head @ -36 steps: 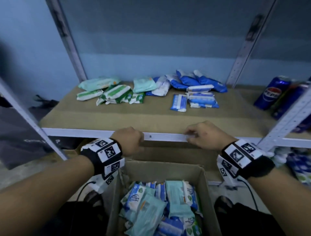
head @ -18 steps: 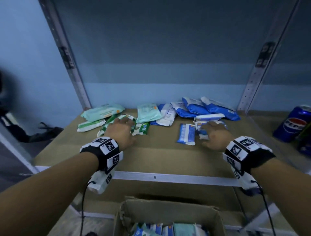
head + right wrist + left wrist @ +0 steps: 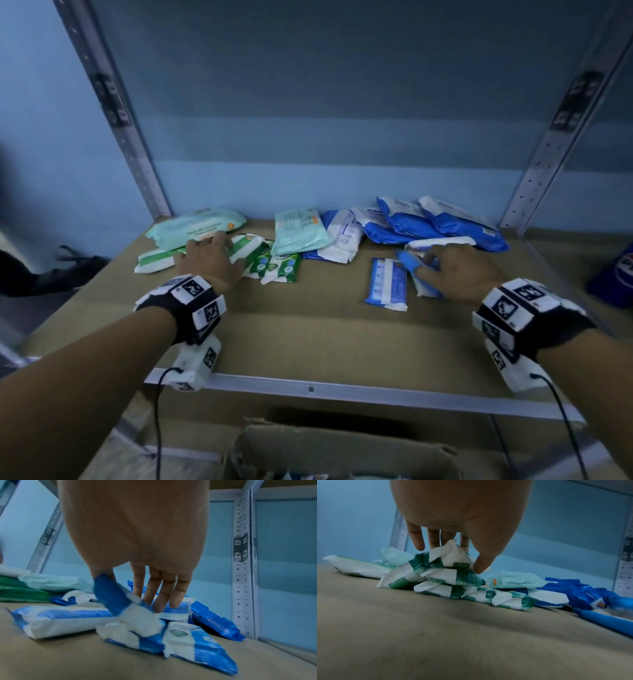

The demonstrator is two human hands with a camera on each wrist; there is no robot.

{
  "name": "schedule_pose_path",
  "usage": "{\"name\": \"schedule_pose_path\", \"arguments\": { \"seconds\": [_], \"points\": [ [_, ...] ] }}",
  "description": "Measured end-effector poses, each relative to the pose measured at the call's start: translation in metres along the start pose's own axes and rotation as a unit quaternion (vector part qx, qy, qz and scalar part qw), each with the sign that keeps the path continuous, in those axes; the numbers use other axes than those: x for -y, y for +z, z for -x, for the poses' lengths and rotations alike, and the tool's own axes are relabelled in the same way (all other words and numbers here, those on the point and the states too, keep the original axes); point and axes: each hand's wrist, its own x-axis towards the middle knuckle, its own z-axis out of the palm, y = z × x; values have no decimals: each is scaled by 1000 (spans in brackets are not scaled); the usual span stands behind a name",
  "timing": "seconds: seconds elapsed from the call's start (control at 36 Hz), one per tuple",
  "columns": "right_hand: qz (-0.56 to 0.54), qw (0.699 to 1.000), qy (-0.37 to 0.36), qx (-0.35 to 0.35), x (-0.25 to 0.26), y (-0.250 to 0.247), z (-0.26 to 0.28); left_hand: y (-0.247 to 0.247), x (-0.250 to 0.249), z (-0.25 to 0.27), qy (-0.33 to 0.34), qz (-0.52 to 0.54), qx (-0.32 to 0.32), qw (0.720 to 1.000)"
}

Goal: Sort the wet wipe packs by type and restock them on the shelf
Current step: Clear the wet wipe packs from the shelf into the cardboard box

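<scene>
Green-and-white packs lie piled at the shelf's left. My left hand is on that pile; in the left wrist view its thumb and fingers pinch the top green-and-white pack. Blue-and-white packs lie to the right. My right hand is over them, and in the right wrist view it grips a blurred blue-and-white pack between thumb and fingers. Mint packs and dark blue packs lie at the back.
The brown shelf board is bare in front of the packs. Metal uprights stand at both back corners. An open cardboard box with more packs sits below the shelf edge. A Pepsi can stands at far right.
Both hands left the shelf's front rail and reached forward onto the piles. The left now pinches a green-and-white pack, and the right has taken hold of a blue-and-white one.
</scene>
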Motion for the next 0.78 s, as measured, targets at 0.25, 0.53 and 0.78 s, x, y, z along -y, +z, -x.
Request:
{"name": "schedule_pose_path", "arguments": {
  "seconds": [0.25,0.53,0.78],
  "points": [
    [-30,999,-22,27,50,17,-4,3,2,-12,-5,39,6,999],
    [32,997,6,68,70,26,-2,-7,7,-13,50,1,54,997],
    [37,993,0,108,82,23,8,-17,10,2,82,36,58,994]
  ]
}}
